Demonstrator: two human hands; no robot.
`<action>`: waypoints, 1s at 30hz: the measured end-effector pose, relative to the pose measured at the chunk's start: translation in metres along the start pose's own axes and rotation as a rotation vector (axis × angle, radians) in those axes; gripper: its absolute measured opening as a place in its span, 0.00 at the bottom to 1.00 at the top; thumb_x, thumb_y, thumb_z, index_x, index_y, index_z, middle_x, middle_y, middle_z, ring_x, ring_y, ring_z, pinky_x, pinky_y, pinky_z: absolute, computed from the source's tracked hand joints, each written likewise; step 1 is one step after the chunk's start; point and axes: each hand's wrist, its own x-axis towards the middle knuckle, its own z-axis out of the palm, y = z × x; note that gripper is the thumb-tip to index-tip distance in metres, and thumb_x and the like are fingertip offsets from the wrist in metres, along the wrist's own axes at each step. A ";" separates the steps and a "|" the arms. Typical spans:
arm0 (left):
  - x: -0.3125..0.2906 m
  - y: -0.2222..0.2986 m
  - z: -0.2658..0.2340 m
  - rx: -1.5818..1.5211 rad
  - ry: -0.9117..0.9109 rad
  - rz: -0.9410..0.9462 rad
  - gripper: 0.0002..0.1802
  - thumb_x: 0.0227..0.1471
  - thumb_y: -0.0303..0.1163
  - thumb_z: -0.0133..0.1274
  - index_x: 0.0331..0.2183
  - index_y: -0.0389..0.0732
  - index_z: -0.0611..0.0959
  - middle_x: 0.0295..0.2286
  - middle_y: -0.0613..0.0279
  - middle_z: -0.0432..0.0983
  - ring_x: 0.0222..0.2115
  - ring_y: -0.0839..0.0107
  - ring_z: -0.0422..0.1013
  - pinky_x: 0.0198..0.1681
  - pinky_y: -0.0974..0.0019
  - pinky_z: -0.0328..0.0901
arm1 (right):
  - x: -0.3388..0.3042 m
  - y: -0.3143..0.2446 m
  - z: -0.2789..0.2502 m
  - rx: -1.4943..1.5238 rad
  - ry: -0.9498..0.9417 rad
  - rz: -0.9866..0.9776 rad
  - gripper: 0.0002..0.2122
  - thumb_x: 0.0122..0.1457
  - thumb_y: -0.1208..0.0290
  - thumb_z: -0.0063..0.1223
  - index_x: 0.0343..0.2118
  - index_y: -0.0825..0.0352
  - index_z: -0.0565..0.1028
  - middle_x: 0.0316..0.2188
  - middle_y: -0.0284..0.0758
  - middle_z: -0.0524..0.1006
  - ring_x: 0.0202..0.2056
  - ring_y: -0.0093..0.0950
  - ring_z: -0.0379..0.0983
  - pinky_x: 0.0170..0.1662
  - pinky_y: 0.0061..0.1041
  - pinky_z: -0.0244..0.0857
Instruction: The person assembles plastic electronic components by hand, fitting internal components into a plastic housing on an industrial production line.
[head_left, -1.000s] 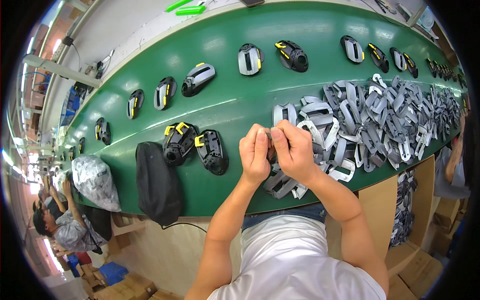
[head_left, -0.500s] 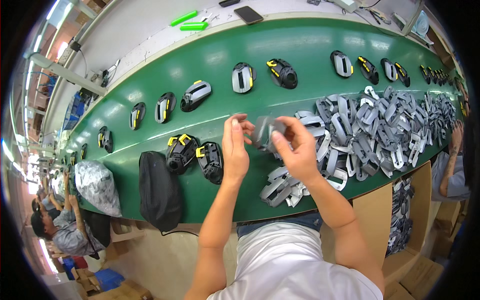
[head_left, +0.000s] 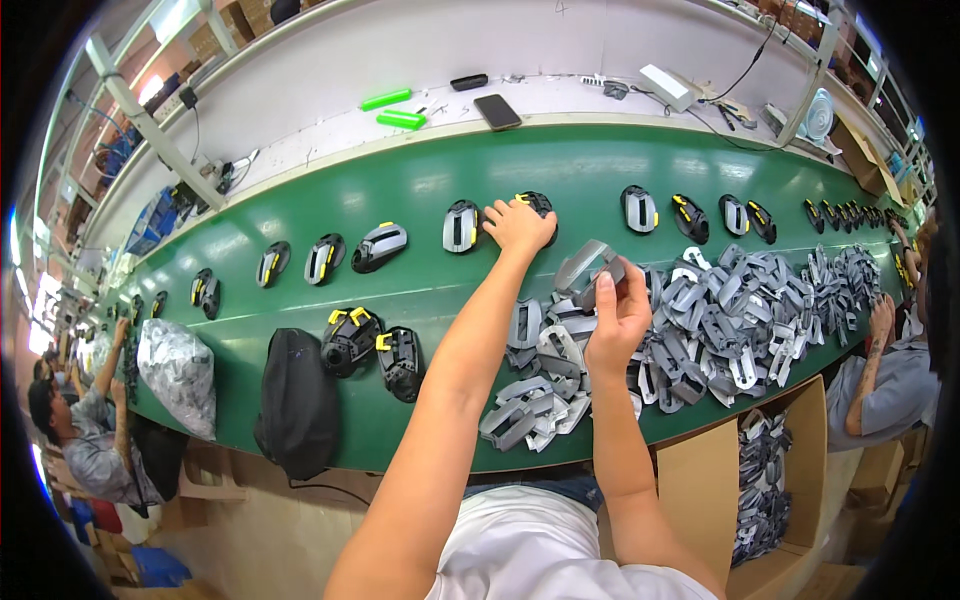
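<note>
At the far row on the bench, my left hand [head_left: 521,226] reaches over a black plastic housing with yellow clips [head_left: 537,203], its fingers curled onto it and partly covering it. My right hand [head_left: 620,315] pinches a grey plastic cover [head_left: 587,264] between thumb and fingers, raised above the green worktop [head_left: 440,290]. Just left of my left hand lies a housing with a grey cover on it [head_left: 461,227]. Below and right of the right hand spreads a large pile of loose grey covers [head_left: 735,325].
Two black housings with yellow clips [head_left: 402,364] lie nearer me, beside a black bag [head_left: 298,400] and a clear plastic bag of parts [head_left: 176,375]. A cardboard box of parts [head_left: 700,492] stands at the front right. Co-workers sit at both sides. A phone [head_left: 497,112] lies on the back shelf.
My left hand has moved forward onto a housing in the far row. The right hand still holds the grey cover, now apart from the left. The view has tilted up.
</note>
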 end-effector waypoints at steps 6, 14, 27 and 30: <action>-0.011 -0.012 -0.010 -0.566 -0.155 0.258 0.40 0.28 0.33 0.66 0.44 0.30 0.65 0.42 0.46 0.69 0.41 0.53 0.69 0.46 0.59 0.63 | 0.005 0.000 -0.003 0.076 0.011 0.023 0.13 0.58 0.75 0.48 0.45 0.73 0.69 0.34 0.31 0.72 0.34 0.16 0.66 0.38 0.16 0.60; -0.122 -0.099 -0.080 -1.290 -0.667 0.289 0.45 0.31 0.28 0.66 0.51 0.31 0.62 0.44 0.56 0.66 0.46 0.69 0.64 0.51 0.67 0.58 | -0.003 -0.002 0.008 0.089 -0.121 0.187 0.15 0.56 0.78 0.52 0.45 0.75 0.68 0.30 0.29 0.72 0.30 0.14 0.66 0.33 0.13 0.61; -0.150 -0.148 -0.082 -1.533 -0.488 0.191 0.26 0.51 0.39 0.53 0.46 0.31 0.68 0.38 0.60 0.68 0.39 0.77 0.64 0.43 0.72 0.60 | -0.033 0.015 0.032 -0.173 -0.542 0.248 0.15 0.48 0.79 0.59 0.41 0.72 0.74 0.30 0.28 0.69 0.28 0.14 0.65 0.29 0.12 0.63; -0.152 -0.144 -0.080 -1.526 -0.415 0.139 0.20 0.52 0.37 0.53 0.40 0.32 0.71 0.31 0.65 0.69 0.31 0.82 0.64 0.34 0.77 0.60 | -0.036 0.019 0.031 -0.136 -0.505 0.280 0.15 0.48 0.80 0.59 0.41 0.71 0.74 0.30 0.28 0.69 0.28 0.14 0.65 0.30 0.12 0.62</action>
